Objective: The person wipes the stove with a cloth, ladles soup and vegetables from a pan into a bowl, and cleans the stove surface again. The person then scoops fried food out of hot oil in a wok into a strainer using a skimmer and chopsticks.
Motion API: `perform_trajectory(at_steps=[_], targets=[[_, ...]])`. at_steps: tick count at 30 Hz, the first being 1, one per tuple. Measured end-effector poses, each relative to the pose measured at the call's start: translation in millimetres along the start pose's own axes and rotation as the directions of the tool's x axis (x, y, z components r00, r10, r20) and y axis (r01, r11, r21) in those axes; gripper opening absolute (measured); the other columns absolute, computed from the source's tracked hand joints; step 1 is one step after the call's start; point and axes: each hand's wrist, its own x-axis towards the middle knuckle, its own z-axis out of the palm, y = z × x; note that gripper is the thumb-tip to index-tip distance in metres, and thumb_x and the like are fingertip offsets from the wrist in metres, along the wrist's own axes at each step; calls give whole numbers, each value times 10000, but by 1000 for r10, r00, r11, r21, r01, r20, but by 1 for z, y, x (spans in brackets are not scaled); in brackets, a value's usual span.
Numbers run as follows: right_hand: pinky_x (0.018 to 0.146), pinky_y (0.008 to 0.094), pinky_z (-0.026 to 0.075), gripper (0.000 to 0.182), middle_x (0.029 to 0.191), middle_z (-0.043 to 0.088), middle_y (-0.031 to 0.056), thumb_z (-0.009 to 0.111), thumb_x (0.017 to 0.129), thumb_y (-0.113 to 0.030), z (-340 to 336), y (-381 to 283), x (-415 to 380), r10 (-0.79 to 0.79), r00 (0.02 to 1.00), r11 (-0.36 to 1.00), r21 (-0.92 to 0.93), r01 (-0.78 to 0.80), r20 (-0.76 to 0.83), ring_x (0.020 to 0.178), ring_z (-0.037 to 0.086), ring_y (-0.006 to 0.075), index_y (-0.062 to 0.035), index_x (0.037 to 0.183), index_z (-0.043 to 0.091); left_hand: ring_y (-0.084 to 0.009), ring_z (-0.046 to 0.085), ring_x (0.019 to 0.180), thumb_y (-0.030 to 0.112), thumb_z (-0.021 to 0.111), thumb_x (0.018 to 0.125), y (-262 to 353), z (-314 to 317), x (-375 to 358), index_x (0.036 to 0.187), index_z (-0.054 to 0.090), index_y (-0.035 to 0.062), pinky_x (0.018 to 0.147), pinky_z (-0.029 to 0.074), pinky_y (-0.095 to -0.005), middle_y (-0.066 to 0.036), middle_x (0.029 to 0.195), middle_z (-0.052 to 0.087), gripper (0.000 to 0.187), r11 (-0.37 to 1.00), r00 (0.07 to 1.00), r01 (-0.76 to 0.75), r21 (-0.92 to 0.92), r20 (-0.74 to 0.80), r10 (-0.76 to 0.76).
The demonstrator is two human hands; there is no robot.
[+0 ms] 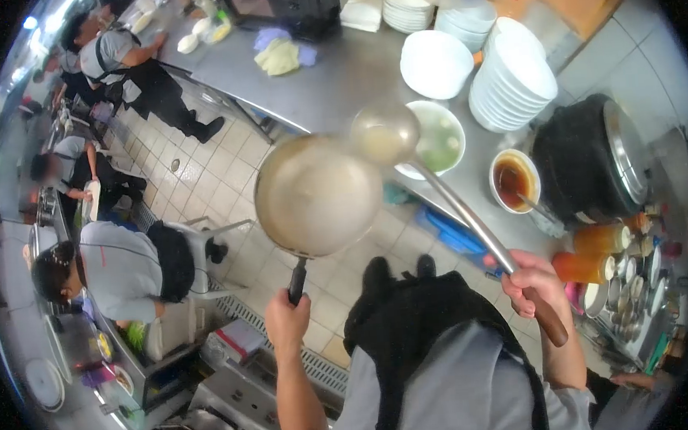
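My left hand (287, 319) is closed round the black handle of a pan (311, 197), held out over the floor beside the steel counter. A pale, cloudy look fills the pan's inside. In my right hand (531, 282) is a long-handled ladle (470, 215), gripped near its brown handle end. The ladle's bowl, blurred, hangs between the pan's rim and a white bowl (439, 140) on the counter, overlapping both in this view. Green, broth-like liquid with pale pieces shows in that white bowl.
Stacked white bowls (513, 78) stand on the steel counter (335, 74). Nearby are a bowl of brown sauce (513, 181), a black pot (585, 161) and orange jars (583, 266). Co-workers (127, 268) work along the left side. A blue crate (452, 236) sits below the counter.
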Motion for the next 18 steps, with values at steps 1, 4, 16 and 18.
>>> perform_trajectory(at_steps=[1, 4, 16, 18], targets=[[313, 235, 348, 490, 613, 508, 45, 577, 836, -94, -1, 2, -1, -42, 998, 999, -11, 42, -40, 358, 438, 100, 102, 1283, 537, -411, 633, 706, 302, 700, 784, -2, 0, -2, 838, 643, 15, 639, 488, -469, -186, 704, 640, 298, 1000, 1000, -8, 2, 2, 8], [335, 249, 366, 450, 624, 526, 46, 580, 848, -55, -4, 7, 2, -101, 986, 992, -90, 89, -136, 369, 461, 114, 74, 1278, 548, -406, 628, 676, 303, 701, 783, -10, 0, -6, 822, 634, 4, 622, 488, -461, -186, 682, 631, 308, 999, 999, 35, 15, 13, -35], [412, 259, 428, 519, 712, 539, 12, 596, 883, -34, -15, 38, 12, -314, 873, 853, -515, 87, -372, 446, 498, 103, 1, 1394, 510, -413, 623, 650, 433, 749, 812, -21, 1, -1, 821, 637, -3, 626, 489, -455, -196, 669, 629, 450, 999, 998, -44, 4, -35, 44], [414, 256, 424, 547, 718, 539, 10, 599, 885, -34, -12, 40, 10, -360, 855, 814, -573, 93, -372, 448, 494, 97, -6, 1421, 492, -416, 617, 646, 459, 747, 820, -14, -2, -1, 818, 644, -1, 625, 488, -457, -196, 666, 630, 471, 999, 999, -28, -36, -45, 27]])
